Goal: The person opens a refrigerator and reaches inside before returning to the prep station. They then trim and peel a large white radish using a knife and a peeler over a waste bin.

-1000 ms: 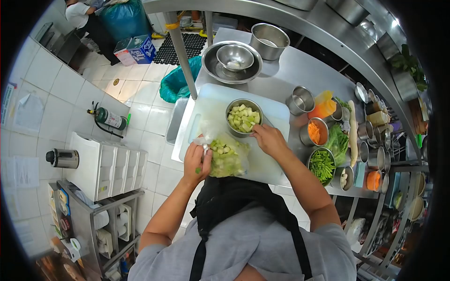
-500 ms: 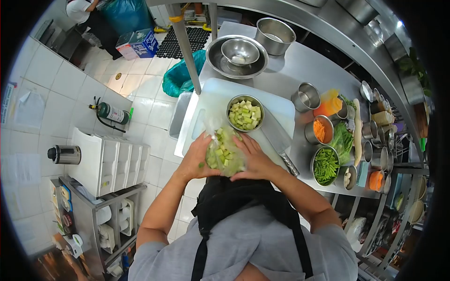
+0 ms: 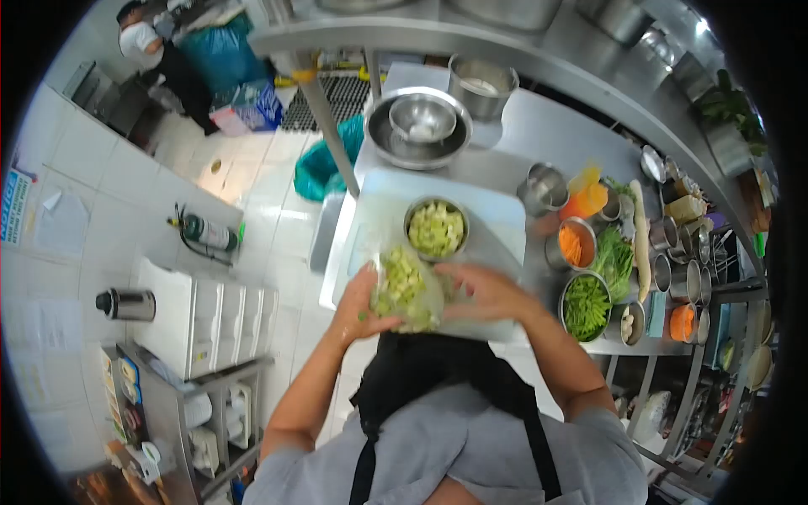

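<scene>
A clear plastic bag of diced pale-green vegetable (image 3: 406, 290) is held up in front of my apron, over the near edge of the white cutting board (image 3: 387, 189). My left hand (image 3: 358, 310) grips its left side, thumb underneath. On the other side, my right hand (image 3: 486, 293) is blurred, with its fingers spread and curved beside the bag; whether the fingertips touch it is unclear. Just beyond the bag, a metal bowl of the same cubes (image 3: 436, 229) rests on the board. A knife blade (image 3: 492, 244) lies right of that bowl, its handle mostly hidden by my right hand.
Nested steel bowls (image 3: 421, 126) and a pot (image 3: 482, 88) stand at the back. To the right are containers of carrot strips (image 3: 576, 244), cut green beans (image 3: 586, 307) and leafy greens (image 3: 617, 252). An overhead shelf (image 3: 471, 42) crosses the top. Another person (image 3: 156, 55) stands far left.
My right hand has drawn off the bag's side to the right, fingers parting. The bag, still in my left hand, has tilted a little. The camera view has shifted slightly.
</scene>
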